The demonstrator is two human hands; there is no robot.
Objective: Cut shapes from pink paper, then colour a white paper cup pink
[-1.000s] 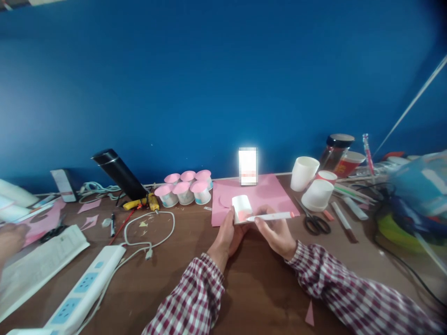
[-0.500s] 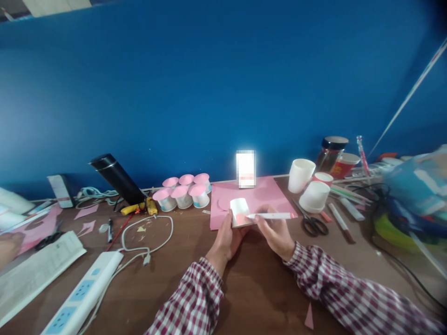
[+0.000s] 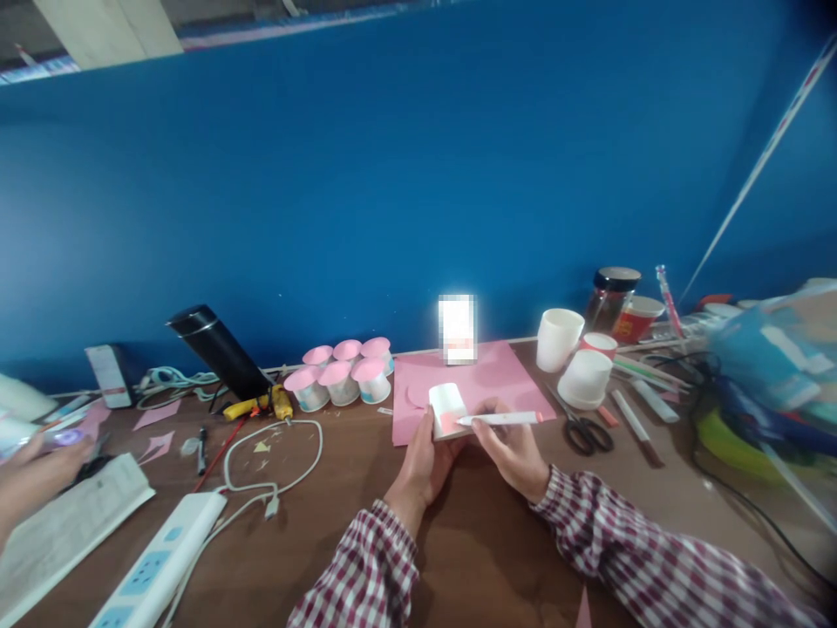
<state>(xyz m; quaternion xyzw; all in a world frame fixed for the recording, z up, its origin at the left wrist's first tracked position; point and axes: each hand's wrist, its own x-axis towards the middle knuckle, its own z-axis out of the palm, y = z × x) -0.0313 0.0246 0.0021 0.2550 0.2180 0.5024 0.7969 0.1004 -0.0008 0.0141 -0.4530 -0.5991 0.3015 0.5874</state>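
My left hand (image 3: pixel 424 460) is closed around a small white paper cup (image 3: pixel 447 399) with a pink patch on its lower side. My right hand (image 3: pixel 511 449) pinches a white marker (image 3: pixel 506 419), whose tip meets the cup at the pink patch or just beside it. Beyond both hands lies pink paper (image 3: pixel 503 384) on the table, with a bright, blurred-out screen (image 3: pixel 457 327) standing at its far edge. Part of my left fingers is hidden behind the cup.
Pink-topped cups (image 3: pixel 338 373) stand left of the paper. On the right are white cups (image 3: pixel 584 381), scissors (image 3: pixel 587 433) and another marker (image 3: pixel 634 425). A power strip (image 3: pixel 160 558), a cable (image 3: pixel 320 440) and a black flask (image 3: pixel 219 349) lie left. Another person's hand (image 3: pixel 45 480) is at the far left.
The view has tilted slightly upward, so the table things sit lower. The other person's hand has come further in from the left. My hands keep the same hold on cup and marker.
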